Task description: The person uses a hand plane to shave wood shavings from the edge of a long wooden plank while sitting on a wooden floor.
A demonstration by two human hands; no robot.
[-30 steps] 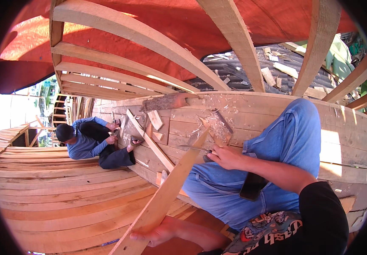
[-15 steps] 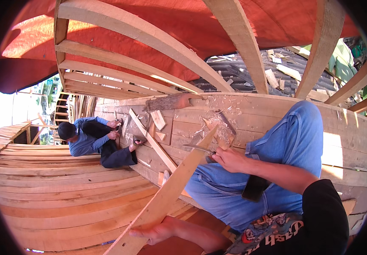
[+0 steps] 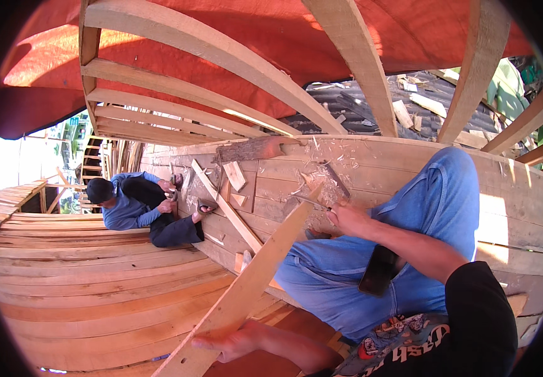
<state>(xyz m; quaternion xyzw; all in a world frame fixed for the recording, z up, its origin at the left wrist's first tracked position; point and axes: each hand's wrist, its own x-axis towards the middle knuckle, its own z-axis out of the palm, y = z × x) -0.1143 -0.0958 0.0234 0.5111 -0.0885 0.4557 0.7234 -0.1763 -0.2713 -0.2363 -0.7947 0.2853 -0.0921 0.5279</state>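
Note:
A long, tapered wooden plank (image 3: pixel 252 273) slants from the lower left up to a narrow tip in front of my lap. My left hand (image 3: pixel 237 342) grips its near, wide end, fingers wrapped around the edge. In my right hand (image 3: pixel 350 218) is a knife (image 3: pixel 312 202), its thin blade pointing left across the plank's narrow far end. I cannot tell whether the blade touches the wood. Wood shavings (image 3: pixel 331 166) are scattered on the boards beyond the tip.
A dark phone (image 3: pixel 379 271) lies on my jeans. At the left sits another person (image 3: pixel 124 204) with both hands near the boards. A narrow wooden strip (image 3: pixel 227 210) and offcuts (image 3: pixel 235 177) lie between us. Curved wooden ribs (image 3: pixel 221 53) rise at the far side before a red tarp (image 3: pixel 233 38).
My right hand and the knife have moved farther away and slightly right, toward the plank's tip. The plank and my left hand stay nearly in place.

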